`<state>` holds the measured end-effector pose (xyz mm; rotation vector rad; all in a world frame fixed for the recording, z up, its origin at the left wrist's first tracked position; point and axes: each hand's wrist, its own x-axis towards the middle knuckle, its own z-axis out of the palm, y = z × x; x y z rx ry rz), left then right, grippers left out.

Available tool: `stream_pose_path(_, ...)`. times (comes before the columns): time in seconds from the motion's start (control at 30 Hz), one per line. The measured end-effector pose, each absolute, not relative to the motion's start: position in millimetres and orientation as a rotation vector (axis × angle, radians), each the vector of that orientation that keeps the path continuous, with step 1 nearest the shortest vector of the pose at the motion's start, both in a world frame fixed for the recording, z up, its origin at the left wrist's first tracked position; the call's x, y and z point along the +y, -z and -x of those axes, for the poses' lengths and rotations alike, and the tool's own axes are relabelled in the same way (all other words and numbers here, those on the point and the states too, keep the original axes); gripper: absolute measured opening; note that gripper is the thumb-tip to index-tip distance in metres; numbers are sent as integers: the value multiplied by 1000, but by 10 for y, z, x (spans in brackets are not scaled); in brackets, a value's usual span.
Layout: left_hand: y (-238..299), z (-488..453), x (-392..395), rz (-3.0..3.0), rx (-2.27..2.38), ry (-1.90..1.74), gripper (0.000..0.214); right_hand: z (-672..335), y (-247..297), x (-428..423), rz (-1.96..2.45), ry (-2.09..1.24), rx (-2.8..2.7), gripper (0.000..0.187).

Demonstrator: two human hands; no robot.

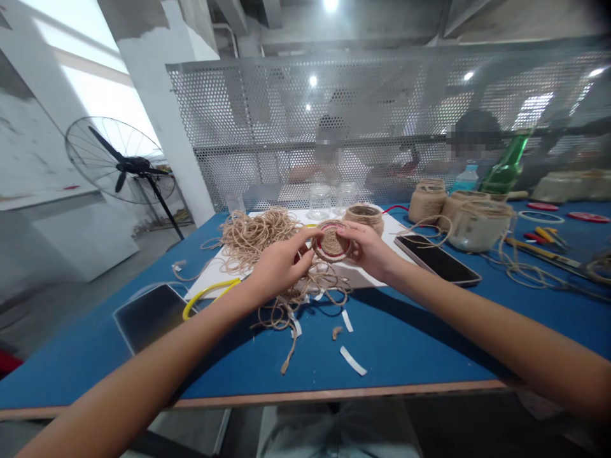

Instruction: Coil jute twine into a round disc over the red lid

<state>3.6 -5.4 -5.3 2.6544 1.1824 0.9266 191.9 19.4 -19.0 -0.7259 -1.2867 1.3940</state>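
Above the middle of the table, both hands hold a round jute-twine disc [333,242], coiled at its centre with a dark red ring near the rim. My left hand [281,264] pinches its left edge between thumb and fingers. At the right edge my right hand [366,249] grips it, some fingers hidden behind. A big loose heap of jute twine [260,235] lies to the left, and strands trail below the hands to a frayed end [285,367]. Just behind the right hand stands a twine-wrapped jar [365,215], partly covered by it.
Clear glass jars [319,202] stand at the back. Rightward are a phone [439,259], more twine-wrapped jars [427,200], a green bottle [506,165] and pliers [548,236]. A yellow tube [205,292] and paper strips [352,360] lie nearer. A perforated screen [267,127] borders the far side.
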Motion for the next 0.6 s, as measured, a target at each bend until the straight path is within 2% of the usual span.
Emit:
stream_pose_path(0.47,59,-40,-35,-2527,1114,-945,42,-1903,163,138,692,-1473,-1221,17)
stream_pose_path(0.6,68,-42,-21,-2564,1076,-976,37,-1925,162,152,700,-1491,-1287,9)
